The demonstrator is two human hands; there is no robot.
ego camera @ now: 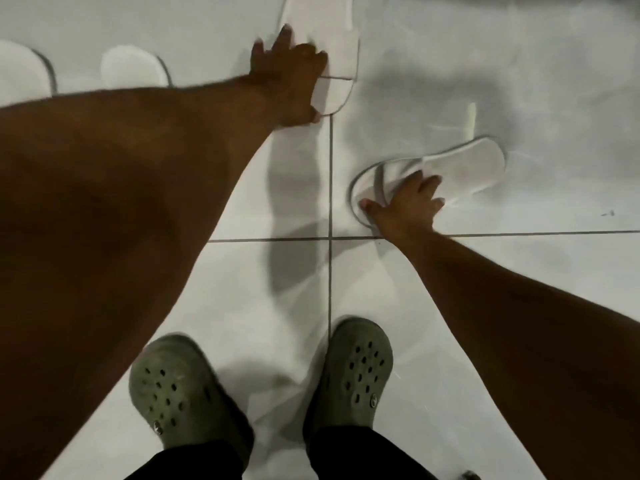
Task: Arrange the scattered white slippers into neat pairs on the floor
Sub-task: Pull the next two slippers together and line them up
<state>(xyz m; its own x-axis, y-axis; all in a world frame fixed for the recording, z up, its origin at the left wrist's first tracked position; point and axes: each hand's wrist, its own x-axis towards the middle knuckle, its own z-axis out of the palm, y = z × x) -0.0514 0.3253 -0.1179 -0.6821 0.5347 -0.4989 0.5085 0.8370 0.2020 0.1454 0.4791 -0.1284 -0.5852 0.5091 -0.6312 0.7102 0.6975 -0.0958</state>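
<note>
A white slipper [341,46] lies lengthwise at the top centre of the pale tiled floor, toe end towards me. My left hand [294,79] grips its near left edge, thumb at the toe. A second white slipper [460,169] lies slanted at centre right, heel up to the right. My right hand [407,204] is closed on its toe band, thumb on the sole rim. Two more white slippers [133,67] [20,69] show only their rounded ends at the upper left, side by side, the rest hidden behind my left arm.
My two feet in olive-green perforated clogs [180,393] [353,368] stand at the bottom centre on the floor. Grey grout lines [330,188] cross between my hands. A small dark object [469,475] peeks in at the bottom edge.
</note>
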